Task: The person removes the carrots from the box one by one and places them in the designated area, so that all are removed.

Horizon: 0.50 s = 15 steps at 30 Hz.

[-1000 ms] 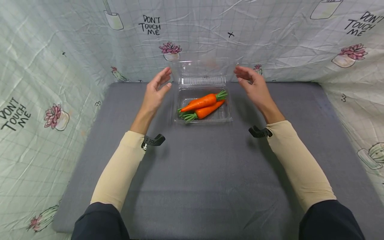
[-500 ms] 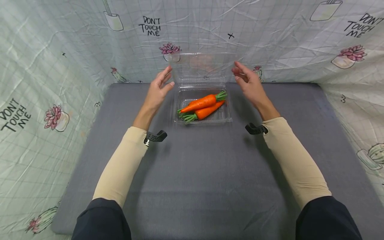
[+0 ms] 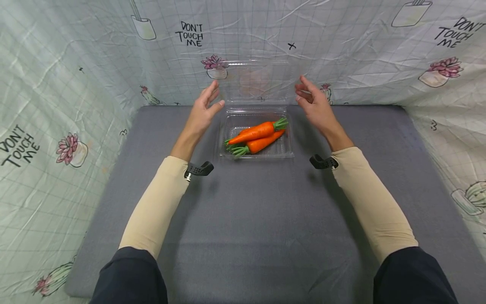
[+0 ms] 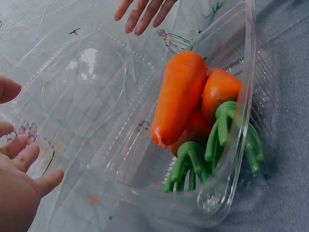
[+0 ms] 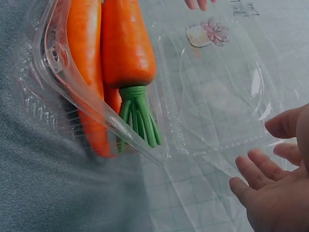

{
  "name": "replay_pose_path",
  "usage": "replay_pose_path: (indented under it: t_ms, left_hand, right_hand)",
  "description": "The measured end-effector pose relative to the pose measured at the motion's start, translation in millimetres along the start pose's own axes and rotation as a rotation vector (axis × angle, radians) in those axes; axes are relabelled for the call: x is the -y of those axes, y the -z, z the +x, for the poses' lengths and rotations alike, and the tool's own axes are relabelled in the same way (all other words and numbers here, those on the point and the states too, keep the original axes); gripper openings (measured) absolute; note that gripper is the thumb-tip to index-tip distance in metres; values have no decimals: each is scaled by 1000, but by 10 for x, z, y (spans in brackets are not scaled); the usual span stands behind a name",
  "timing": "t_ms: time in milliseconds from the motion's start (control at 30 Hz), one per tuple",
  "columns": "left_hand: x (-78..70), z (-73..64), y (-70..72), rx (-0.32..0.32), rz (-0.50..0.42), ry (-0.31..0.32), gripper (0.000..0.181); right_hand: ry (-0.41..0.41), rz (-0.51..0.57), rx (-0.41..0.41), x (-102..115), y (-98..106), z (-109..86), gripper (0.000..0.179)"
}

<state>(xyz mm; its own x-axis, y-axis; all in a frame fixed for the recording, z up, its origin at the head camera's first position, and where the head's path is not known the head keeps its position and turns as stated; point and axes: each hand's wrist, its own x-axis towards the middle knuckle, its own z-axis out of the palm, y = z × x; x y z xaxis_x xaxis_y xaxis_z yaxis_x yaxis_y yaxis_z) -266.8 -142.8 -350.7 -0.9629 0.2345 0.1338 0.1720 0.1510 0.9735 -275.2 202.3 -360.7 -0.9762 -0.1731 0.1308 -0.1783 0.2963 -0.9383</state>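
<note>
We see a clear plastic box (image 3: 281,146) between the left hand (image 3: 202,107) and the right hand (image 3: 317,106), its base a little nearer to us than the fingers. In it lie 3 orange carrots (image 3: 258,131) with green tops, 1 on top of the other 2, between the hands and apart from both. The raised lid (image 3: 262,86) stands at the far side of the box, its 2 sides just beside the hands; whether any finger touches it, we cannot tell. Both hands are wide, fingers loosely extended, and neither grips anything. Below the hands we see a grey table (image 3: 243,211); beyond them, a printed cloth (image 3: 250,25).
</note>
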Motion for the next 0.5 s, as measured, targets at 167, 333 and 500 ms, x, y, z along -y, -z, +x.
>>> replay_pose_path:
  t_ms: [167, 333, 500]
  left_hand:
    - [120, -40, 60, 9, -15, 13, 71]
    - [237, -155, 124, 9, 17, 27, 68]
    - [360, -329, 180, -2, 81, 47, 63]
  right_hand:
    - [-9, 11, 1, -15, -4, 17, 62]
    - [-4, 27, -14, -22, -25, 3, 59]
    - [-4, 29, -14, -21, -69, -51, 52]
